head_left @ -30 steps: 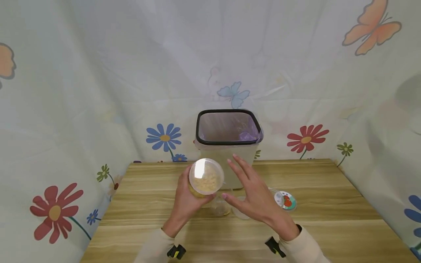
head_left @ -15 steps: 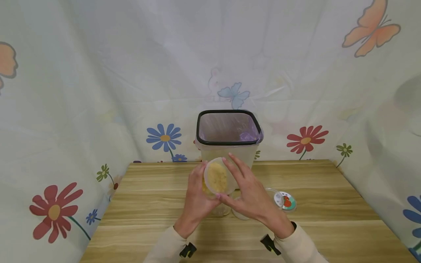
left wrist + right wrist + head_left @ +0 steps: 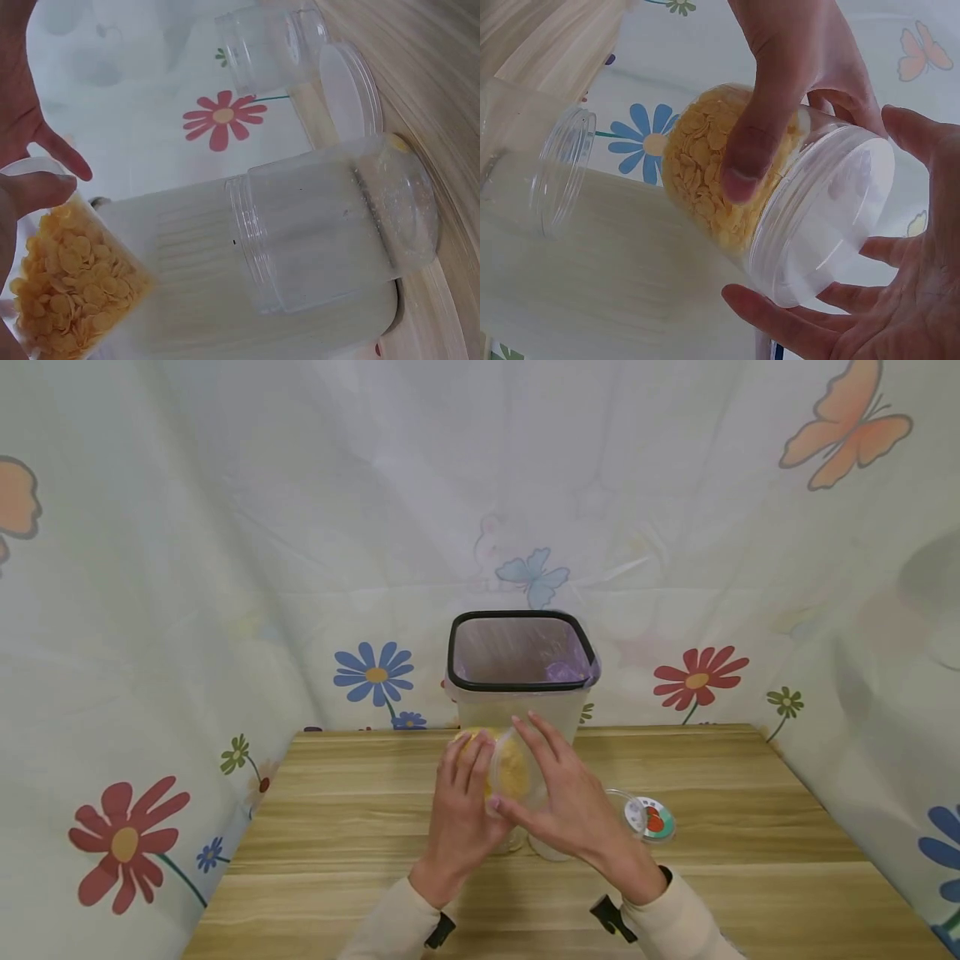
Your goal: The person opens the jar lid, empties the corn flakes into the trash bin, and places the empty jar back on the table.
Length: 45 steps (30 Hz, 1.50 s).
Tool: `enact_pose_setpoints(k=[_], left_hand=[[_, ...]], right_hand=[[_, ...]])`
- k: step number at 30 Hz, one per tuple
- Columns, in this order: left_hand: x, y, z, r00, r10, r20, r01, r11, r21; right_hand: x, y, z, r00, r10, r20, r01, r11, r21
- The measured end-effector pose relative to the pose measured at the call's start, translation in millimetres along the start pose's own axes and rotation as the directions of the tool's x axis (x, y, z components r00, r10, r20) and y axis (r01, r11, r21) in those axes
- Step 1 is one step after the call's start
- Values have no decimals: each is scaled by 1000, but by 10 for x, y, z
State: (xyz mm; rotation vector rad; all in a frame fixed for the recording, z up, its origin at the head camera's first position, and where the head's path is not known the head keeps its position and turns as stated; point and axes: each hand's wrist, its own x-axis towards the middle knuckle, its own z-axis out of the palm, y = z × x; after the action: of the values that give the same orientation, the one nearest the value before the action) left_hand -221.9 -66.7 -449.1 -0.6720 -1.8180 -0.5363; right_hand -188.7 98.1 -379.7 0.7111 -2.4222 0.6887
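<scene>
My left hand grips a clear plastic jar of corn flakes, its thumb across the wall. The jar is tilted over, its lid facing my right hand. Thumb and fingers of that hand span the lid's rim from opposite sides. Flakes press against the jar's wall in the left wrist view. Below the hands an open clear jar stands on the table, with a few crumbs near its base. A loose whitish lid lies beside it.
Behind the hands stands a pale bin with a black rim and a purple liner. Another clear jar is to the right, by a round printed disc. A flowered curtain backs the wooden table.
The left hand has brought the flake jar right, to the right hand, and tipped its lid sideways. Its wrist has turned, bringing its fingers over the jar. The right hand has closed around the lid.
</scene>
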Motion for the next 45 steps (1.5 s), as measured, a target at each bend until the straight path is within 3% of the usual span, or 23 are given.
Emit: enact_pose_setpoints(k=[12, 20, 28, 35, 45], left_hand=[[-1, 40, 7, 998, 57, 37, -60, 994, 88], [-17, 16, -18, 991, 88, 105, -104, 981, 163], [9, 7, -11, 993, 108, 56, -117, 977, 178], [33, -1, 8, 990, 142, 18, -142, 971, 191], [56, -1, 9, 990, 143, 17, -144, 973, 182]], right_hand=[[-4, 28, 21, 996, 20, -85, -13, 996, 89], [-53, 44, 11, 996, 76, -55, -67, 984, 164], [-61, 38, 6, 995, 102, -17, -97, 974, 205], [-54, 27, -23, 992, 122, 9, -122, 979, 162], [-61, 59, -31, 993, 118, 13, -117, 968, 222]])
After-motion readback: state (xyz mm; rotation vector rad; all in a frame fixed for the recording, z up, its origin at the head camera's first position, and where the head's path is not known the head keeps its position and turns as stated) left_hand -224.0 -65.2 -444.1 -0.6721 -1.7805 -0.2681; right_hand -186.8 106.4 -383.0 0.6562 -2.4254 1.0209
